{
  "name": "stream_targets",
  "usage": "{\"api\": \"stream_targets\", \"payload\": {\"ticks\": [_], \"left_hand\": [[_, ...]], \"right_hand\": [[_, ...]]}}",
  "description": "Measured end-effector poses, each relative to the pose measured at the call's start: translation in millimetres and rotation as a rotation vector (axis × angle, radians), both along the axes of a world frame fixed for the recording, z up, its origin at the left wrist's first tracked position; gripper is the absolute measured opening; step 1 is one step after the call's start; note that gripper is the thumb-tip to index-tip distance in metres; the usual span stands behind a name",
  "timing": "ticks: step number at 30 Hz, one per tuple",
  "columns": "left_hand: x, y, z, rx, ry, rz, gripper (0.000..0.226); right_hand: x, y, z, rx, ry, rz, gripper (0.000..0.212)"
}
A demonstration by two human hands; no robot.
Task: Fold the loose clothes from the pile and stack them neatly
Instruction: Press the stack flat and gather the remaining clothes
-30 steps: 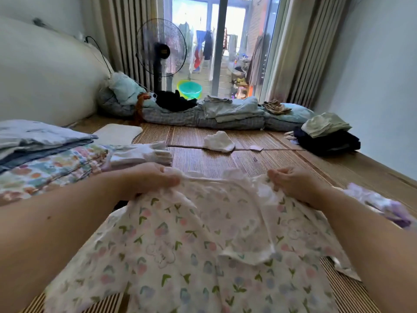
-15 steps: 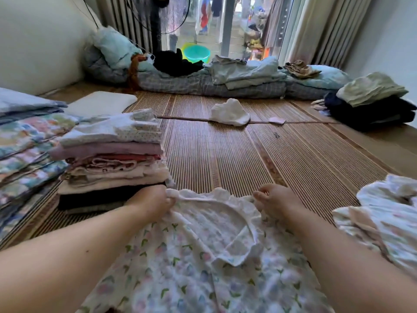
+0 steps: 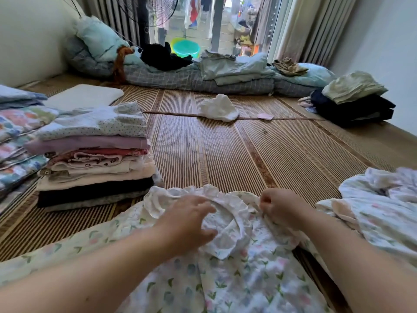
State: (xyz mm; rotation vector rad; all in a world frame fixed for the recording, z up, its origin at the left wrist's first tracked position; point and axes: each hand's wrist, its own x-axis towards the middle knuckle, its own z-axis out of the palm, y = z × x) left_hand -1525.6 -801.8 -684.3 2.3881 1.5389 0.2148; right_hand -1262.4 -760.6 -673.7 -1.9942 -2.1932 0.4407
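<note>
Now, floral garment flat on mat, long axis near-to-far, ruffled collar at far end. Spread left hand presses collar; right hand pinches fabric just right of it. Hands apart. Far-left, folded stack, nearer left hand; loose pile right.

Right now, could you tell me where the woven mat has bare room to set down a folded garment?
The woven bamboo mat lies bare between the tall stack of folded clothes and the crumpled floral pile, back to the small white crumpled cloth. Crowded: the near edge, covered by the tulip-print white garment.
</note>
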Motion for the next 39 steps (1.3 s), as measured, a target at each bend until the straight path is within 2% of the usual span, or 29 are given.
{"api": "stream_targets", "payload": {"ticks": [2, 4, 9, 14, 17, 19, 21, 25, 27, 28, 30, 33, 35, 37, 39], "left_hand": [[10, -2, -6, -0.076, 0.111, -0.046, 0.063], [17, -1, -10, -0.115, 0.136, -0.052, 0.066], [49, -5, -4, -0.102, -0.101, -0.021, 0.089], [90, 4, 1, -0.215, -0.192, 0.155, 0.077], [100, 14, 0, -0.27, -0.329, 0.22, 0.052], [98, 18, -2, -0.266, -0.388, 0.265, 0.045], [93, 21, 2, -0.241, -0.419, 0.306, 0.043], [80, 35, 15, -0.145, -0.469, 0.382, 0.041], [78, 42, 21, -0.144, -0.516, 0.405, 0.046], [77, 46, 22, -0.15, -0.517, 0.416, 0.049], [77, 53, 21, -0.179, -0.492, 0.422, 0.048], [79, 59, 18, -0.241, -0.357, 0.376, 0.029], [81, 63, 15, -0.21, -0.164, 0.296, 0.041], [82, 65, 16, -0.168, -0.046, 0.234, 0.05], [76, 66, 18, -0.157, -0.062, 0.192, 0.058]], "right_hand": [[0, 8, 10, -0.024, 0.09, -0.061, 0.015], [5, 15, 22, 0.016, 0.093, -0.128, 0.016], [40, -12, 49, 0.141, -0.056, -0.268, 0.027], [57, -107, 36, -0.193, -0.28, -0.248, 0.055], [59, -136, 14, -0.122, -0.462, -0.277, 0.03], [64, -140, 10, -0.057, -0.46, -0.321, 0.026], [77, -138, 20, 0.029, -0.29, -0.388, 0.028], [106, -109, 64, 0.297, 0.412, -0.622, 0.021], [124, -80, 80, 0.245, 0.68, -0.677, 0.016], [131, -66, 85, 0.202, 0.739, -0.689, 0.01], [142, -40, 86, 0.167, 0.695, -0.686, 0.01], [144, -13, 74, 0.181, 0.346, -0.643, 0.017], [137, -6, 68, 0.177, 0.142, -0.629, 0.013], [128, -3, 68, 0.169, 0.095, -0.633, 0.017], [114, -3, 76, 0.176, 0.163, -0.595, 0.02]]}}
